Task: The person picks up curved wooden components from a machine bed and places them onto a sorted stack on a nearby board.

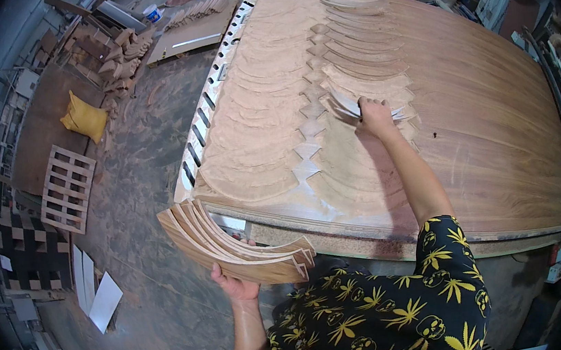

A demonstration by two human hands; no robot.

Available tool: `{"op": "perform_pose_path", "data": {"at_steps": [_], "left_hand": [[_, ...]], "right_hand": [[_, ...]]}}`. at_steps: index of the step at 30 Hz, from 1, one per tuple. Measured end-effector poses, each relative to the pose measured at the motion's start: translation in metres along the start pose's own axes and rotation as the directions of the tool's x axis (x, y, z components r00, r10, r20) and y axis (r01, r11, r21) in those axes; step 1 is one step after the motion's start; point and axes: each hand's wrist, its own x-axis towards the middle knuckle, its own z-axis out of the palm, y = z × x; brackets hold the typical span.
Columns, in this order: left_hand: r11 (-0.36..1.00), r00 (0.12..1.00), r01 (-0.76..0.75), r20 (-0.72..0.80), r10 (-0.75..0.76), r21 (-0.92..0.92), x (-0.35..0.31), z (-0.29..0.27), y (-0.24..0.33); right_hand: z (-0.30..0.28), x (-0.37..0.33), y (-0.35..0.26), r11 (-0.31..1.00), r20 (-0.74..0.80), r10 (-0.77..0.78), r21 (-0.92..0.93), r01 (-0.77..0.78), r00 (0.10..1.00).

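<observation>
My left hand [236, 284] grips a stack of curved wooden pieces [216, 244] from below, just off the table's near left corner. The pieces lie side by side, with notched ends at the right. Out over the large wood-topped table [497, 136], my right hand [375, 114] is closed on a curved wooden piece [344, 107] at the sawdust-covered part. Its fingers partly hide the piece, and I cannot tell whether it is one or more. Beyond this hand, several similar curved strips [362, 44] lie in a row on the table.
Thick sawdust [247, 123] in scalloped ridges covers the table's left half. A slotted pale rail [202, 125] runs along its left edge. On the floor at left are a yellow sack [85, 118], a wooden lattice panel [67, 189] and white offcuts [105, 302]. Stacked wood parts [122, 58] stand farther back.
</observation>
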Motion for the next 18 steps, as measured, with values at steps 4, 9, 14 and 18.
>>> {"op": "perform_pose_path", "data": {"at_steps": [4, 9, 14, 18], "left_hand": [[1.000, 1.000, 0.000, -0.018, 0.001, 0.030, 0.005, -0.003, -0.003], [0.999, 0.995, -0.013, -0.101, 0.018, 0.049, 0.005, 0.011, -0.006], [0.999, 0.997, 0.001, -0.076, 0.002, 0.042, 0.010, 0.000, -0.008], [0.998, 0.990, -0.045, -0.133, 0.052, 0.051, 0.014, 0.003, -0.012]], "right_hand": [[0.014, 0.005, 0.028, 0.999, -0.006, 0.029, -0.016, -0.029, 1.000], [0.019, 0.014, 0.028, 1.000, 0.108, 0.015, -0.003, -0.015, 0.994], [0.006, 0.047, 0.035, 0.999, 0.011, -0.028, 0.034, 0.027, 1.000], [0.011, 0.096, 0.055, 0.992, -0.142, -0.048, -0.124, 0.031, 0.989]]}}
